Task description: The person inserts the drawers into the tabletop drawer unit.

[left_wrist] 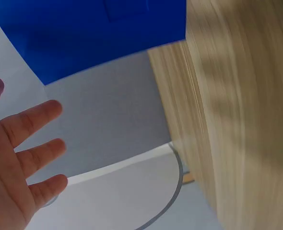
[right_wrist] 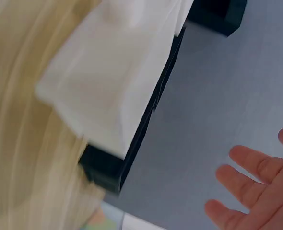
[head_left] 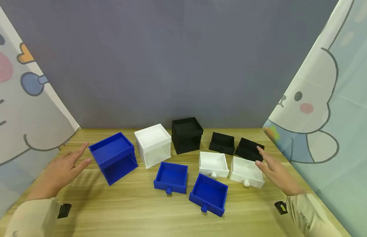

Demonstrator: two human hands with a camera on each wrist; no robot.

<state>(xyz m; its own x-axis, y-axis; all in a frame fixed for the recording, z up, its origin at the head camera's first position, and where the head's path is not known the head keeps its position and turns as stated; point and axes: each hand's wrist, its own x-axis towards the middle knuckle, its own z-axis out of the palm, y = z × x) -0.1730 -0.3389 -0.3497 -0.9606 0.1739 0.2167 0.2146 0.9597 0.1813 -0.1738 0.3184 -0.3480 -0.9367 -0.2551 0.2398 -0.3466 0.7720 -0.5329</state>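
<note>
My left hand (head_left: 63, 169) hovers with spread fingers just left of a blue drawer cabinet (head_left: 112, 151), holding nothing. In the left wrist view the blue cabinet (left_wrist: 93, 33) appears beyond the fingers, apart from them. My right hand (head_left: 276, 172) is held with fingers extended beside a white drawer (head_left: 248, 171) and a black drawer (head_left: 249, 148); whether it touches either is unclear. The right wrist view shows its fingers (right_wrist: 249, 184) straight, with nothing in them. A second white drawer (head_left: 213, 163) and a second black drawer (head_left: 222, 143) lie further left.
A white cabinet (head_left: 154, 144) and a black cabinet (head_left: 187, 135) stand at the back, their fronts without drawers. Two blue drawers (head_left: 171, 177) lie mid-table on the wooden tabletop (head_left: 127, 210). A grey panel (head_left: 171, 65) rises behind, with patterned cloth (head_left: 319, 98) on both sides.
</note>
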